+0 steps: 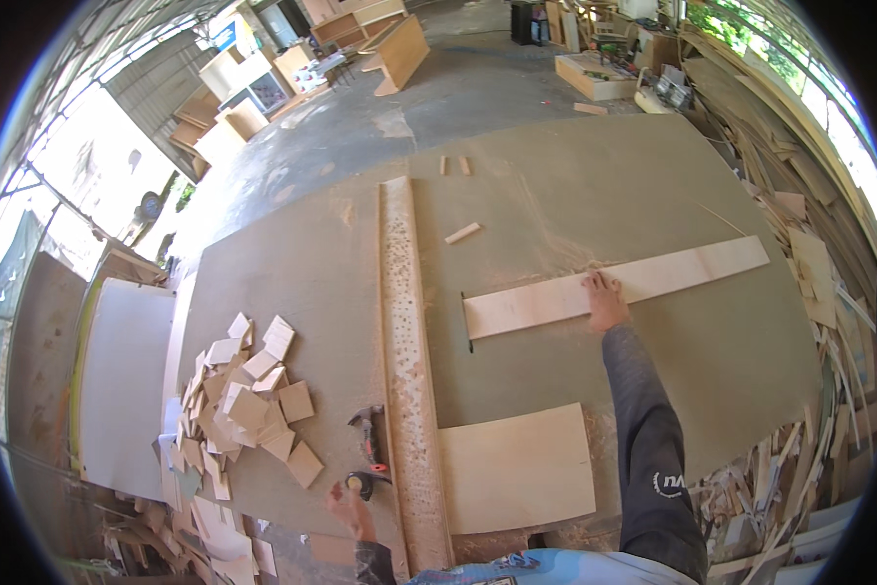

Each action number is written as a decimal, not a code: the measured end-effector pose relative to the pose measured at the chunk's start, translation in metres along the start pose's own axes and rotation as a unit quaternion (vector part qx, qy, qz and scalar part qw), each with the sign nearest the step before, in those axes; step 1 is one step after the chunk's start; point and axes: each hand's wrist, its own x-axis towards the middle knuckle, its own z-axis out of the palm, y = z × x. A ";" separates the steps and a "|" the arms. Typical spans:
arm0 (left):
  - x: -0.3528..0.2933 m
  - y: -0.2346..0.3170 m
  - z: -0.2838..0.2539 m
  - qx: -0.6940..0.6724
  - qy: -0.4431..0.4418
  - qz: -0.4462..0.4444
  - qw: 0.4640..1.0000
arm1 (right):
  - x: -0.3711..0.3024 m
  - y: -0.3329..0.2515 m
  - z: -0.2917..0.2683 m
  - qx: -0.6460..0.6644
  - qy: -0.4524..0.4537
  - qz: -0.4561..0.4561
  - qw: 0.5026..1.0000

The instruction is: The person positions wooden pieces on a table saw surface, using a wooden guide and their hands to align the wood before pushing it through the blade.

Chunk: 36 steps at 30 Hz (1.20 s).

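Observation:
My right hand [606, 300] presses down on a long, pale wooden strip [692, 273], fingers spread and flat over its middle. The strip lies slightly slanted on the large brown worktable, and a thin dark line borders its left end. At the near edge, my left hand [351, 512] is closed at a small dark round tool with a tan face [358, 485]; its exact kind is unclear. Just beyond that hand lies a hammer [368, 434] with a red and black handle. A long, speckled, dusty board [402, 292] runs between the two hands, away from me.
Left of the hammer spreads a heap of small wooden pieces [248, 409]. A rectangular pale panel [517, 468] lies nearby. Three short wooden sticks [464, 234] are farther off on the worktable [575, 175]. Scrap wood [799, 263] crowds the right side; cabinets [397, 54] stand behind.

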 end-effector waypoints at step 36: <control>-0.088 0.181 0.079 0.240 -0.524 0.308 0.757 | -0.117 -0.043 -0.063 0.130 -0.193 -0.242 0.942</control>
